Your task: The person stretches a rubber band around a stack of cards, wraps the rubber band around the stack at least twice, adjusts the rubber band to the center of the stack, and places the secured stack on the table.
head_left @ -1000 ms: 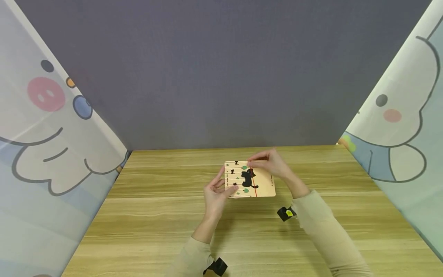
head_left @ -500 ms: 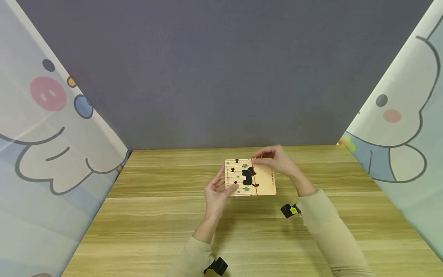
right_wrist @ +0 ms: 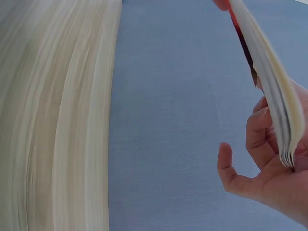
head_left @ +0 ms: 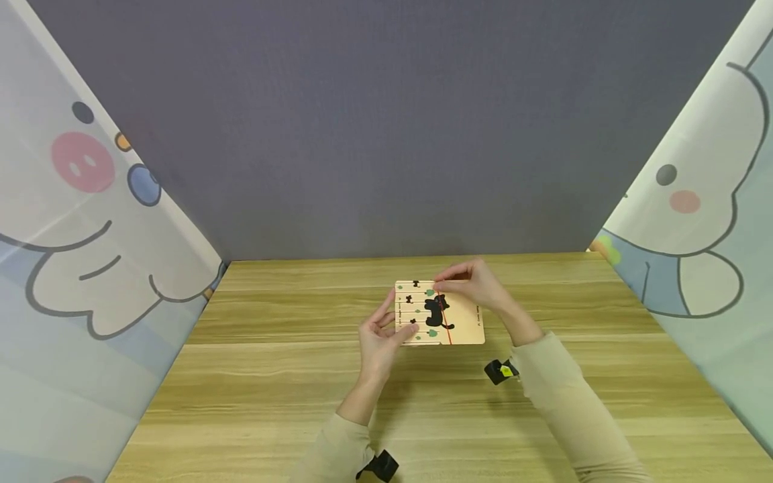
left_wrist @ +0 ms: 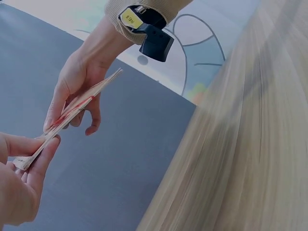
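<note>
A small cream notebook [head_left: 466, 318] with a black cat and green leaves on its cover is held above the table, a red elastic band [head_left: 449, 335] running across it. My left hand [head_left: 377, 345] grips its left side, the thumb on the cover and fingers behind. At the top edge, my right hand [head_left: 480, 288] pinches with thumb and fingertips beside the band's upper end. Edge-on in the left wrist view, the notebook [left_wrist: 72, 113] looks thin and layered. The right wrist view shows stacked page edges of the notebook [right_wrist: 274, 82]. Its back is hidden in the head view.
The wooden tabletop [head_left: 272, 376] reaches back to a grey wall panel [head_left: 374, 134]. Cartoon-printed curtains [head_left: 72, 268] stand along both sides. A black wrist-mounted device hangs at each sleeve.
My right hand went a little right and up along the notebook's top edge, then came back left. The notebook has shifted slightly right; my left hand keeps its grip.
</note>
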Demonstrator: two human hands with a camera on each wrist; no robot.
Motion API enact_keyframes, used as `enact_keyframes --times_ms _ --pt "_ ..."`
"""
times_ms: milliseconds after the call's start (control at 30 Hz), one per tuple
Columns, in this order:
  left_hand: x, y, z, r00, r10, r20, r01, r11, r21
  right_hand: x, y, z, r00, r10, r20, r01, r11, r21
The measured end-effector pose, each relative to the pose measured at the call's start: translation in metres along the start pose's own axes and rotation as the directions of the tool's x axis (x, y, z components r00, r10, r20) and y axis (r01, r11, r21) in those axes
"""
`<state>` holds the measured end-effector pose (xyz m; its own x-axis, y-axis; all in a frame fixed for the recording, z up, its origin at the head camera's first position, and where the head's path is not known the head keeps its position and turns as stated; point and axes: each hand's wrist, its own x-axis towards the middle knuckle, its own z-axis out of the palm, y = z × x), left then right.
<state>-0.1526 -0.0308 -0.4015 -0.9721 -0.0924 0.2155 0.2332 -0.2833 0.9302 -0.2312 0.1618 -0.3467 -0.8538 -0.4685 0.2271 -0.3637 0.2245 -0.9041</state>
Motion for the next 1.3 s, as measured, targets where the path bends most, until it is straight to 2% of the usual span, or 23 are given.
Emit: enact_keyframes --times_ms 267,533,633,900,1067,1167,1300 --pt "0.001 -0.002 0.001 1.0 -0.02 -0.012 0.019 1.0 -0.021 -0.001 -0.008 -0.001 0.999 -0.032 -0.028 0.032 0.999 -0.017" --pt "0.001 -0.001 -0.001 1.0 -0.014 -0.008 0.014 0.999 -0.029 -0.012 -0.049 0.002 0.978 -0.091 -0.189 0.057 0.983 -0.177" --pt "0.001 -0.001 -0.003 1.0 -0.016 -0.013 0.016 1.0 -0.018 -0.015 -0.054 0.003 0.968 -0.086 -0.236 0.046 0.984 -0.172" --pt "0.005 -0.001 -0.009 0.998 -0.04 -0.041 0.039 0.999 -0.02 -0.024 -0.038 0.001 0.94 -0.072 -0.332 0.045 0.995 -0.089" --pt "0.008 0.001 -0.012 0.997 -0.045 -0.065 0.043 0.998 -0.036 -0.034 -0.035 0.008 0.92 -0.047 -0.389 0.054 0.999 0.007" --pt "0.01 0.003 -0.013 0.995 -0.051 -0.085 0.048 0.998 -0.032 -0.041 -0.034 0.016 0.891 -0.015 -0.454 0.069 0.992 0.104" --pt "0.012 0.004 -0.014 0.995 -0.045 -0.093 0.042 0.999 -0.026 -0.05 -0.033 0.028 0.838 0.018 -0.545 0.111 0.973 0.202"
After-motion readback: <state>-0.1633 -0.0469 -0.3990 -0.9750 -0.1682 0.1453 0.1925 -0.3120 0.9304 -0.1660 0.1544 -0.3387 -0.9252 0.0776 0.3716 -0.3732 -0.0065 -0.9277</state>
